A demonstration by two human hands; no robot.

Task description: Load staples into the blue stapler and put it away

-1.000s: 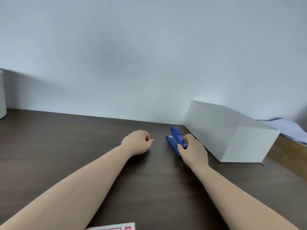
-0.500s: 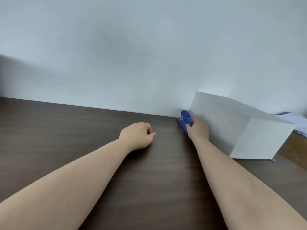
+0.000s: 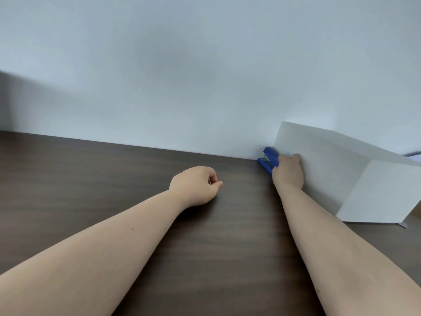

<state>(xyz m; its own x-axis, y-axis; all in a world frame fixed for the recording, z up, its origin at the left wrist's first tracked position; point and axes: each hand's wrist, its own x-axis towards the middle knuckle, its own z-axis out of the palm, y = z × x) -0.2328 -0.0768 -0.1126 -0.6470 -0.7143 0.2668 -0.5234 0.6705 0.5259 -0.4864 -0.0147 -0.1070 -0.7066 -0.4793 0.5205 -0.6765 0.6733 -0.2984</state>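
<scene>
The blue stapler [image 3: 268, 160] lies on the dark wooden desk at the far back, close to the wall and against the left side of a white box [image 3: 337, 169]. My right hand [image 3: 288, 172] is wrapped over its rear end, hiding most of it. My left hand [image 3: 197, 184] rests on the desk to the left, fingers curled in a loose fist with nothing visible inside.
The white box stands at the back right, angled toward me. A pale wall [image 3: 205, 76] runs along the desk's [image 3: 95, 179] far edge. Some pale paper [image 3: 415, 156] peeks out behind the box at the right edge.
My right hand has pushed the stapler away from me, up to the wall beside the white box. The view has tilted up, and the red-and-white box at the bottom edge is out of view.
</scene>
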